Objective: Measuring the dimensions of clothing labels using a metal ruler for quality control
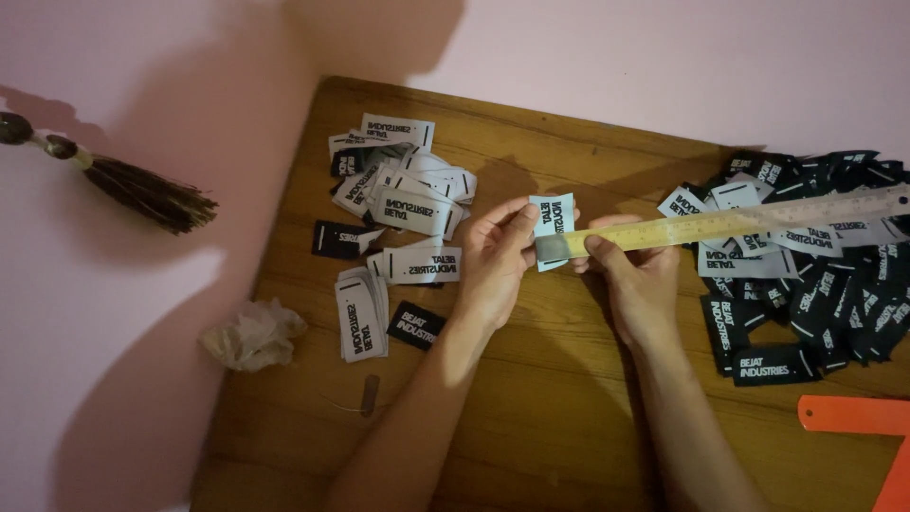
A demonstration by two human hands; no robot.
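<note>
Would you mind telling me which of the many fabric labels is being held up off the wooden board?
The white rectangular fabric label pinched in the left hand, against the metal ruler; all others lie on the board.

Around my wooden board (531,417) I count two heaps of labels: a white heap (398,204) at its left, a black heap (815,294) at its right. One label (553,226) and one ruler (739,220) above its middle. One crumpled tissue (254,334) and one brush (142,190) off its left edge.

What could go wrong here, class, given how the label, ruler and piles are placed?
1. The ruler juts out over the black label pile; a swing might scatter it.
2. The white label is only pinched between the left hand and right hand, so it may slip crooked.
</note>
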